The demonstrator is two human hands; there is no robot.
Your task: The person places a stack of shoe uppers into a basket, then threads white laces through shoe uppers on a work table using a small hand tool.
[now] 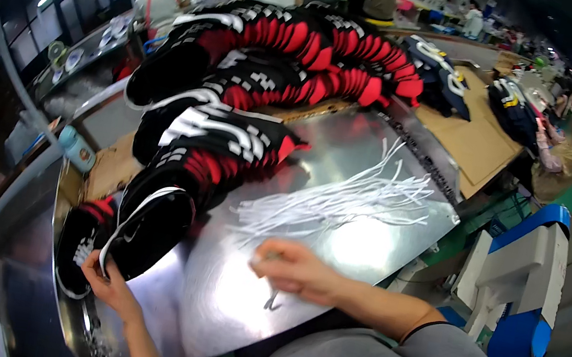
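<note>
A black fabric piece (157,236) is pinched at its white edge by the left hand (105,281); the curled right hand (297,268) is held above the metal table (205,313), where white cords (339,205) are spread.

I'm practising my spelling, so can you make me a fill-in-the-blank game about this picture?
1. The loose strings lying on the shiny table are coloured ____.
2. The big pile of striped clothes is black, white and ____.
3. The hand touching those clothes is the person's ____ one.

Missing words: white; red; left.
</note>
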